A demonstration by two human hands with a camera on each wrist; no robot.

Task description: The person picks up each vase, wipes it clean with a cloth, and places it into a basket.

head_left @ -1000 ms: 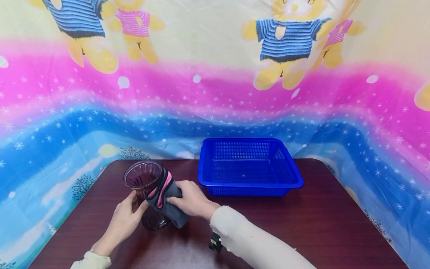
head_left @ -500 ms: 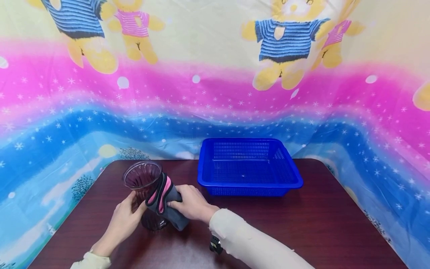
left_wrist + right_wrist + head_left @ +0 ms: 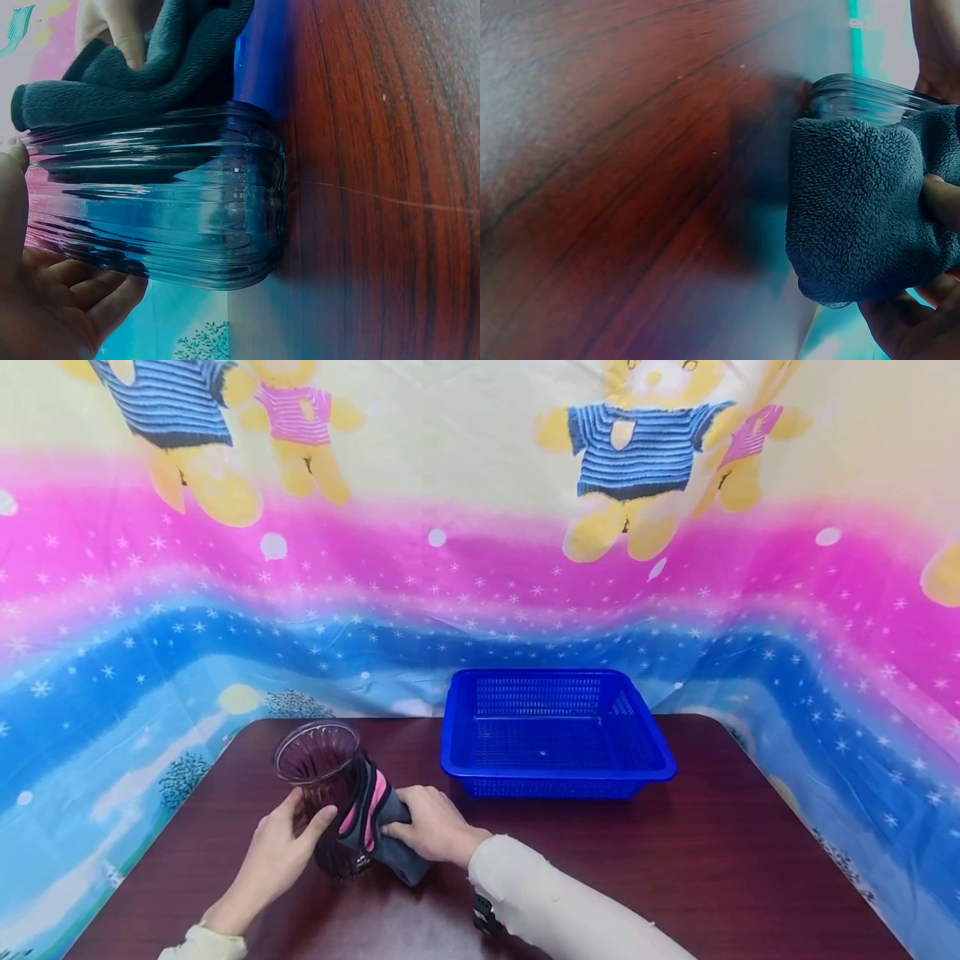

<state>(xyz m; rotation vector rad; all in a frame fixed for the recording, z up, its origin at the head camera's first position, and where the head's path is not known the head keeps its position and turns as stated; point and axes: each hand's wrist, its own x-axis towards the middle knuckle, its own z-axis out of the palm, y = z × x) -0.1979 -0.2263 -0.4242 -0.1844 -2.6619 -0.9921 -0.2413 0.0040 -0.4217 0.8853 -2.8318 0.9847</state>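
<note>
A purple-tinted ribbed glass vase point(image 3: 318, 758) with a flared rim stands upright on the left part of the table. My left hand point(image 3: 281, 847) grips its middle from the left, thumb in front and fingers behind. In my right hand point(image 3: 435, 825) is a folded grey cloth point(image 3: 397, 852) with black edging and pink showing in its folds. The cloth lies against the right side of the vase. In the left wrist view the cloth point(image 3: 135, 94) covers one side of the ribbed glass point(image 3: 165, 202). Fluffy pile shows on the cloth point(image 3: 855, 210) in the right wrist view.
A blue plastic basket point(image 3: 558, 774) with slotted walls sits at the back of the dark red-brown table point(image 3: 675, 877). Behind the table hangs a printed curtain point(image 3: 480, 577) with bears and snowflakes. My right wrist wears a black device point(image 3: 486, 914).
My right hand has slid the cloth slightly down and to the right along the vase, away from my left thumb. My left hand keeps its grip and the vase stays in place.
</note>
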